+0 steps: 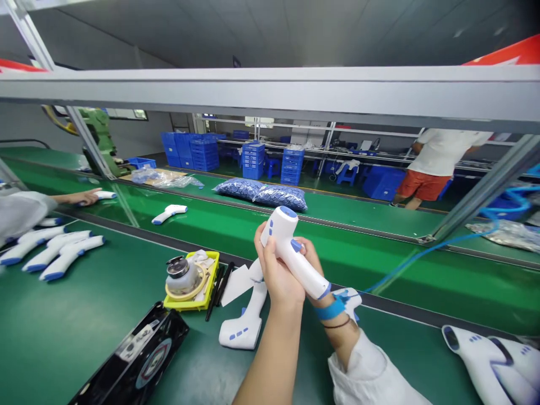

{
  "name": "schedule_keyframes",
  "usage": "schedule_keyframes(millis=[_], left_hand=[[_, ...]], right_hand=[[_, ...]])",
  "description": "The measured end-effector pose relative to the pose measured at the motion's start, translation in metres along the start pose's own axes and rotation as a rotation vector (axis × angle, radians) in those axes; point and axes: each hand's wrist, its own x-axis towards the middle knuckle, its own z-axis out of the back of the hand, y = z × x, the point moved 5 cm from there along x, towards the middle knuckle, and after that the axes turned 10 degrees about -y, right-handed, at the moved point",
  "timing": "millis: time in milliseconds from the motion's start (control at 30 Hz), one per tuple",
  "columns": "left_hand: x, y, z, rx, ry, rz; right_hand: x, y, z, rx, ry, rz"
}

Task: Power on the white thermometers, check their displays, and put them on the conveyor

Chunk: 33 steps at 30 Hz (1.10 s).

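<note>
A white forehead thermometer gun with blue buttons and trigger (300, 266) is held up in front of me between both hands. My left hand (278, 275) is closed around its body from the near side, thumb along it. Behind the handle, my right hand (313, 257) grips it too, partly hidden by the thermometer; a blue band circles that wrist. Another white thermometer gun (242, 332) lies on the green bench beside my left forearm. Part of one more thermometer (351, 301) shows beyond my right wrist.
A yellow tray (185, 305) with a metal-capped bottle, black pens and a black box (139, 360) lie left. Several thermometers (71, 256) sit near a co-worker's hand (88, 197). One thermometer (169, 214) rests on the green conveyor. Right: more thermometers (485, 360), blue hose (422, 252).
</note>
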Motion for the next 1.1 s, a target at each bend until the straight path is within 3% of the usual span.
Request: schedule_keyframes(millis=[167, 233, 333, 467, 600, 667, 800, 900, 1000, 1100], left_hand=[[-0.007, 0.01, -0.001, 0.019, 0.039, 0.022], [-0.011, 0.016, -0.002, 0.05, 0.059, 0.032], [-0.017, 0.027, -0.001, 0.19, 0.107, 0.045], [-0.026, 0.041, -0.002, 0.628, 0.282, 0.055], [-0.031, 0.037, -0.004, 0.984, 0.379, -0.329], [-0.026, 0.041, 0.0, 1.067, 0.388, -0.397], [0.006, 0.065, 0.024, 1.104, 0.37, -0.204], [0.028, 0.076, 0.04, 1.06, 0.336, -0.092], [0.035, 0.076, 0.044, 0.959, 0.32, -0.007], [0.027, 0.067, 0.035, 0.859, 0.313, 0.056]], right_hand=[[-0.008, 0.02, 0.112, 0.158, -0.501, -0.112], [-0.017, 0.038, 0.142, 0.175, -0.589, -0.06], [-0.029, 0.064, 0.168, 0.124, -0.615, 0.016], [-0.036, 0.083, 0.18, 0.052, -0.601, 0.078], [-0.039, 0.09, 0.188, 0.022, -0.618, 0.113], [-0.04, 0.09, 0.19, 0.003, -0.609, 0.109], [-0.039, 0.089, 0.196, -0.086, -0.55, 0.069], [-0.034, 0.077, 0.197, -0.235, -0.403, -0.012], [-0.031, 0.042, 0.182, -0.433, -0.121, -0.179], [-0.038, -0.004, 0.152, -0.516, 0.099, -0.344]])
